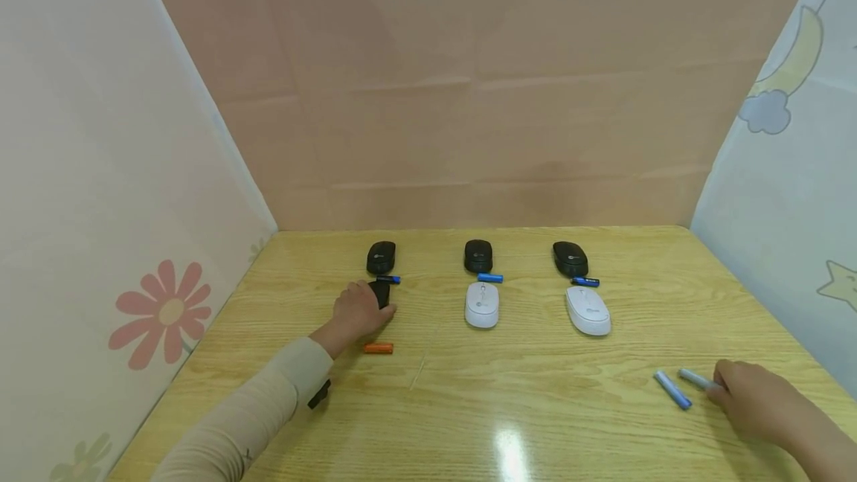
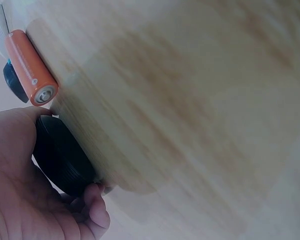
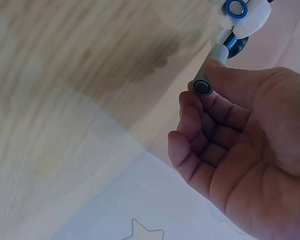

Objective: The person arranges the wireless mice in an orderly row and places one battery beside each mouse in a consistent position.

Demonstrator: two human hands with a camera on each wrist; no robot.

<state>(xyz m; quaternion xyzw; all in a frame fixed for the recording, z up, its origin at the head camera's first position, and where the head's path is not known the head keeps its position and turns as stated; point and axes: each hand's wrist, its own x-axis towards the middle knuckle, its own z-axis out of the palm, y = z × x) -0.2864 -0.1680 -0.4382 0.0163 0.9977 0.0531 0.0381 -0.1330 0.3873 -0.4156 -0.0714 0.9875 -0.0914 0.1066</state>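
Observation:
My left hand (image 1: 361,309) grips a black computer mouse (image 1: 380,293) on the table, mostly covered by the hand in the head view. The left wrist view shows the fingers curled round the mouse's side. An orange AA battery (image 1: 378,348) lies just in front of this hand. At the right, my right hand (image 1: 753,399) pinches a pale grey battery (image 1: 696,378) between thumb and fingers; its flat end (image 3: 203,87) faces the right wrist camera. A light blue battery (image 1: 672,390) lies beside it on the wood.
Three black mice stand in a back row, at left (image 1: 381,257), middle (image 1: 478,256) and right (image 1: 570,259). Blue batteries (image 1: 490,278) lie in front of them. Two white mice (image 1: 482,305) are nearer. A papered wall (image 1: 469,95) closes the table's back; side panels flank it.

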